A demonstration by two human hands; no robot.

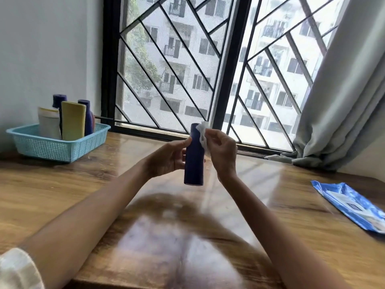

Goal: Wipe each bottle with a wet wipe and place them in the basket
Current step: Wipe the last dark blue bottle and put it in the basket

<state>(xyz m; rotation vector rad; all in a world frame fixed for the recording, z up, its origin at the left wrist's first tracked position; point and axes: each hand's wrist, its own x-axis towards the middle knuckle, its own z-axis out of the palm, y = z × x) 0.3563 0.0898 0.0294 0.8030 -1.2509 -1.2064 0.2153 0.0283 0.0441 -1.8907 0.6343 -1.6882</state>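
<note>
Wiping blue bottle [193, 159] | left hand [166, 159] holds | right hand [220, 151] presses wipe [202, 134]

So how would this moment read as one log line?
step: wiping | left hand: holds dark blue bottle | right hand: rubs wet wipe near top | basket: holds other bottles

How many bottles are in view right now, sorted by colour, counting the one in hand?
Dark blue plastic bottles: 3, one held in the hands, two standing in the light blue plastic basket
White tube bottle: 1, in the basket
Yellow-green flat bottle: 1, in the basket
Total: 5
</note>
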